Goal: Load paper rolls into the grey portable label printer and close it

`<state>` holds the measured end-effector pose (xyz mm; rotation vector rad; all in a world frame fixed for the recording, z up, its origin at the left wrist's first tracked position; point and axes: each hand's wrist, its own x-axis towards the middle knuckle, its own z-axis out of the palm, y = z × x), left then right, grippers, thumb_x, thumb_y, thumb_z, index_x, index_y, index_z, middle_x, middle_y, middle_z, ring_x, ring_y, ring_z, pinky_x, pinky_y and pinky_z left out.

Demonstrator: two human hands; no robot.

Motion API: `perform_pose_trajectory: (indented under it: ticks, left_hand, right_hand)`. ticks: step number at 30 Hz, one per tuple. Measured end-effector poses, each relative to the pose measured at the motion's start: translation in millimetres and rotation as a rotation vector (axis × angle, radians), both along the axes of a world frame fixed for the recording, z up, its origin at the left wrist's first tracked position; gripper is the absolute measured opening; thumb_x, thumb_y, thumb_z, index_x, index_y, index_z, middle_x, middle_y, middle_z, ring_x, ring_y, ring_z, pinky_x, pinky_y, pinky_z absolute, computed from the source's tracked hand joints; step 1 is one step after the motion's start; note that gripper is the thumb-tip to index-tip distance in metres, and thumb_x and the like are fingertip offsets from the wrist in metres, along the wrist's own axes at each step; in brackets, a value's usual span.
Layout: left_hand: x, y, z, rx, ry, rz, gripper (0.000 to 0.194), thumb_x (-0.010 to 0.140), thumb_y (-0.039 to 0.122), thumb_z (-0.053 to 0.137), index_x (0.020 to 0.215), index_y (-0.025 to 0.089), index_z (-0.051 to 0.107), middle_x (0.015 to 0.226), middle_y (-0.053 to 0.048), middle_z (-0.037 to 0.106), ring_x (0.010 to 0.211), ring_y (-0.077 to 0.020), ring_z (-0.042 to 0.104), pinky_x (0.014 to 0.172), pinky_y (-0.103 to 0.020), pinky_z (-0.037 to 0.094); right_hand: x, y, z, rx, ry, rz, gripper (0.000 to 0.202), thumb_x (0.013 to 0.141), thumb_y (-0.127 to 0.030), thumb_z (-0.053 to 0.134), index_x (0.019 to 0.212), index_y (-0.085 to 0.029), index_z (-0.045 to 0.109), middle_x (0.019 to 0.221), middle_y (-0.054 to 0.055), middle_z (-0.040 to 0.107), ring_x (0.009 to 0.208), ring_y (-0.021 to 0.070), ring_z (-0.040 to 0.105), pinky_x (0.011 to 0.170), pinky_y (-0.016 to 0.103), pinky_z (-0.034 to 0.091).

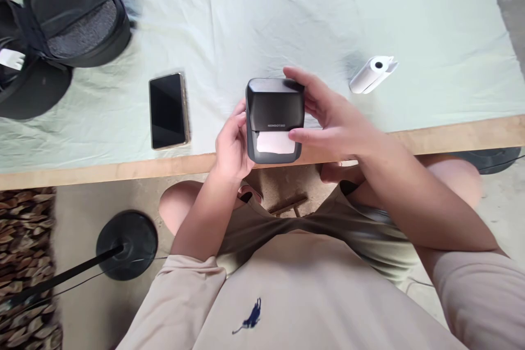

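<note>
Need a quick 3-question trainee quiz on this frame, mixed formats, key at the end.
1. True or false: both hands hold the small black printer.
2. Which lies right of the printer on the table cloth? A) paper roll B) phone C) black bag
3. Fill in: white ____ shows at the printer's front slot.

Key:
1. True: the left hand grips its left side, the right hand covers its right side and top.
2. A: the paper roll is right; the phone and black bag are left.
3. paper.
</note>
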<state>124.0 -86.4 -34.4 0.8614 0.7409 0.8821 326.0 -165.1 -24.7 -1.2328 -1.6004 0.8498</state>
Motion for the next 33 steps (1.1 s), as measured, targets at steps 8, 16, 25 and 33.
perform_pose_trajectory:
  ticks: [8,16,25,33]
  left_hand:
    - [-0.3,-0.5,2.0,-0.049,-0.039,-0.12,0.032,0.09,0.057,0.071,0.097,0.025,0.068,0.11,-0.007,0.081,0.144,-0.0363,0.07,0.107,-0.046,0.067]
    - [-6.7,-5.2,-3.2,0.044,-0.065,-0.198,0.044,0.089,0.056,0.091,0.119,0.025,0.079,0.121,-0.008,0.082,0.148,-0.0363,0.07,0.109,-0.041,0.068]
    - [-9.6,-6.8,-2.5,0.008,-0.014,-0.243,0.059,0.079,0.058,0.099,0.125,0.029,0.077,0.123,-0.008,0.082,0.121,-0.0344,0.083,0.08,-0.034,0.07]
    - [-4.9,-0.5,-0.8,-0.018,-0.03,-0.083,0.032,0.091,0.052,0.084,0.104,0.023,0.08,0.109,-0.004,0.084,0.127,-0.0281,0.079,0.092,-0.032,0.069]
  right_hand:
    - [-9.4,-2.4,22.0,0.186,-0.068,-0.443,0.032,0.1,-0.048,0.078,0.124,-0.032,0.063,0.091,0.001,0.071,0.085,0.024,0.074,0.07,0.041,0.064]
    - [-20.6,-6.2,40.5,0.216,-0.202,-0.435,0.008,0.099,-0.034,0.067,0.101,-0.031,0.06,0.111,0.002,0.08,0.095,0.024,0.08,0.052,0.034,0.052]
    - [-21.8,-7.7,38.7,0.018,-0.669,-0.331,0.045,0.084,-0.026,0.072,0.128,-0.032,0.076,0.1,0.004,0.086,0.077,0.0325,0.078,0.062,0.046,0.055]
    - [17.6,-0.7,28.0,-0.106,0.454,-0.325,0.036,0.079,-0.034,0.07,0.113,-0.032,0.062,0.087,-0.002,0.073,0.061,0.0174,0.062,0.041,0.029,0.048]
